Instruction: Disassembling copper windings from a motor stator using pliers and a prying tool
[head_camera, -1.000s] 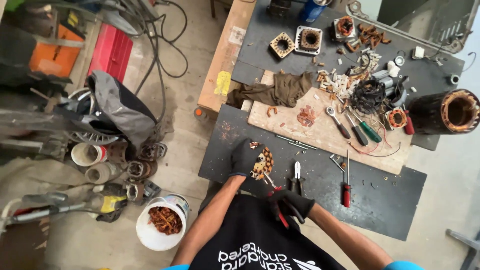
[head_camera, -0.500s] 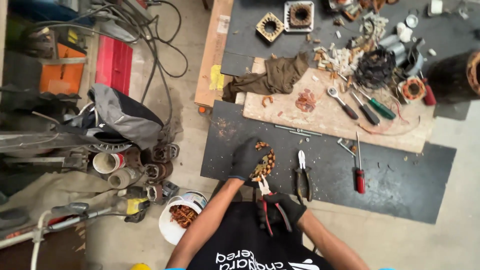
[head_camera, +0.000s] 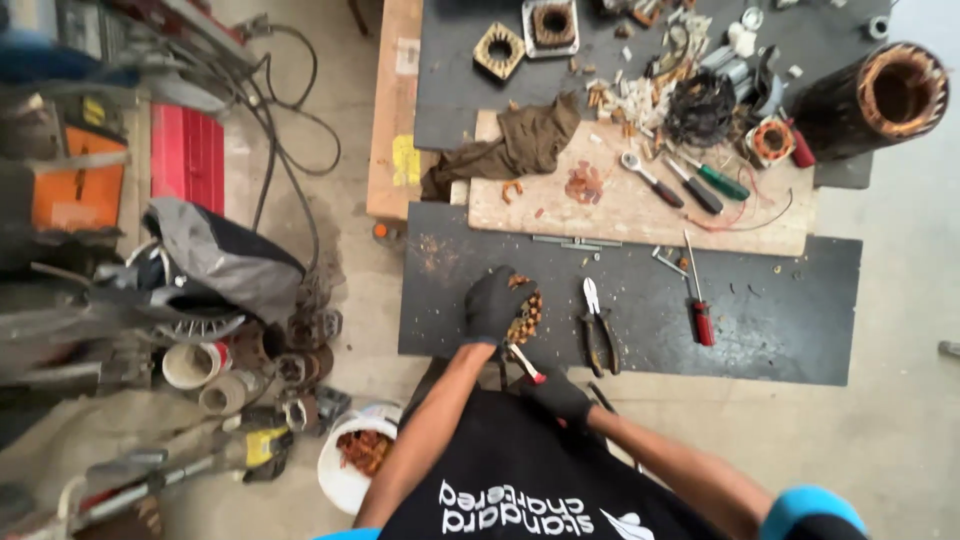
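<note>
The left hand (head_camera: 497, 303), in a black work glove, is closed around a small square motor core wound with copper wire (head_camera: 524, 312), holding it down on the near edge of the dark sheet-covered worktop (head_camera: 760, 320). The right hand (head_camera: 560, 393), also black-gloved, grips a small hand tool with a red-and-white handle (head_camera: 524, 364), whose tip points up toward the underside of the core, just below the left hand; whether it touches the core cannot be told. Just right of the core lies a pair of black-handled pliers (head_camera: 598, 325), and farther right a red-handled screwdriver (head_camera: 697, 294) rests on the same dark sheet. Beyond them a pale wooden board (head_camera: 620, 200) carries a crumpled brown rag (head_camera: 520, 145), a ratchet and two more screwdrivers. A large cylindrical copper-wound stator (head_camera: 880, 98) sits at the far right corner. On the concrete floor by the person's left side stands a white bucket holding copper scraps (head_camera: 352, 458).
</note>
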